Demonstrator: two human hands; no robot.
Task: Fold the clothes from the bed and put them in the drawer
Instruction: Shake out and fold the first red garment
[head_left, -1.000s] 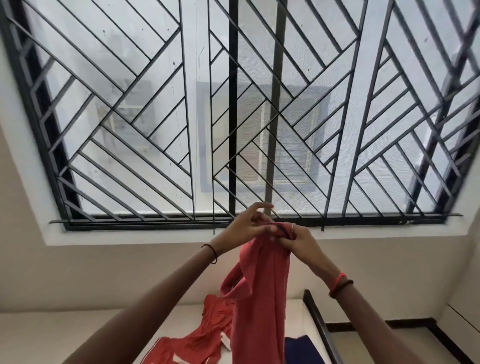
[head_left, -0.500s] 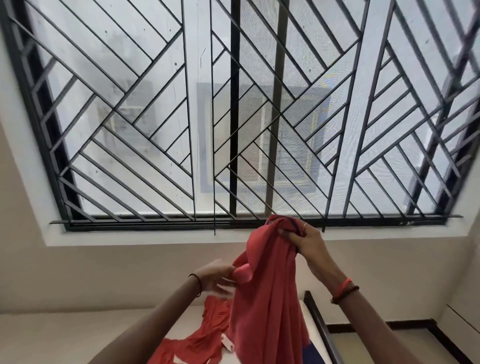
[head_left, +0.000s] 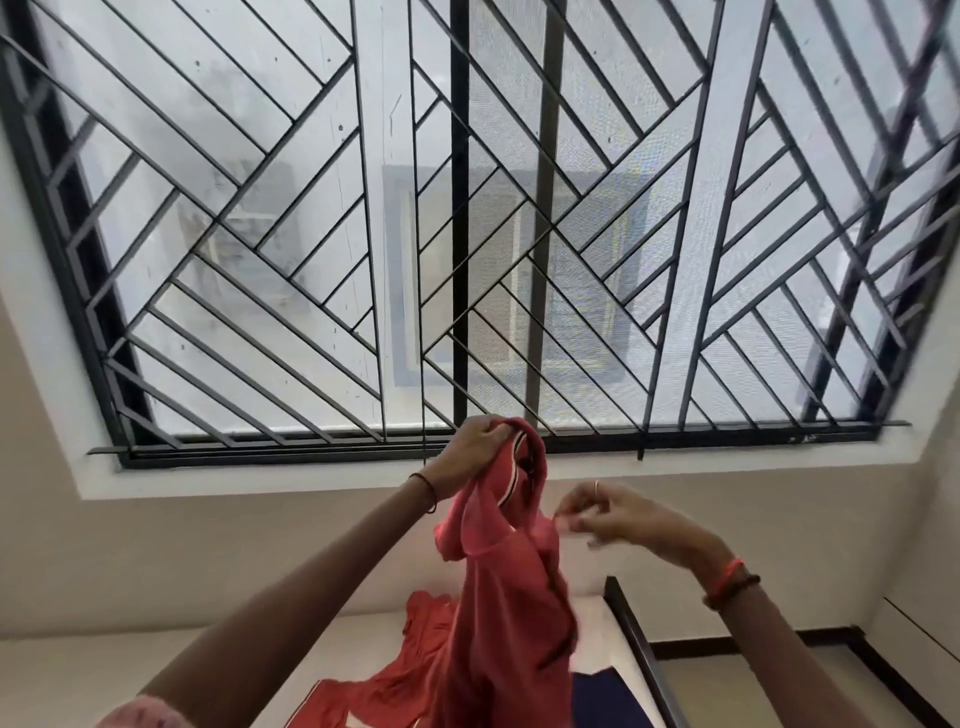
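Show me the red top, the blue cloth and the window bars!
red top (head_left: 511, 639): head view, the hanging middle of the cloth.
blue cloth (head_left: 605, 701): head view, its visible part at the bottom.
window bars (head_left: 460, 208): head view, the thick upright bar.

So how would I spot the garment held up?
Find the barred window. Below its sill, the left hand holds a red garment by its striped neckline. Unlike the red cloth and dark blue cloth lying on the bed, it hangs in mid-air.

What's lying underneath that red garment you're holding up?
A second orange-red garment and a dark blue cloth lie on the pale bed. The hanging red garment covers whatever lies between them.
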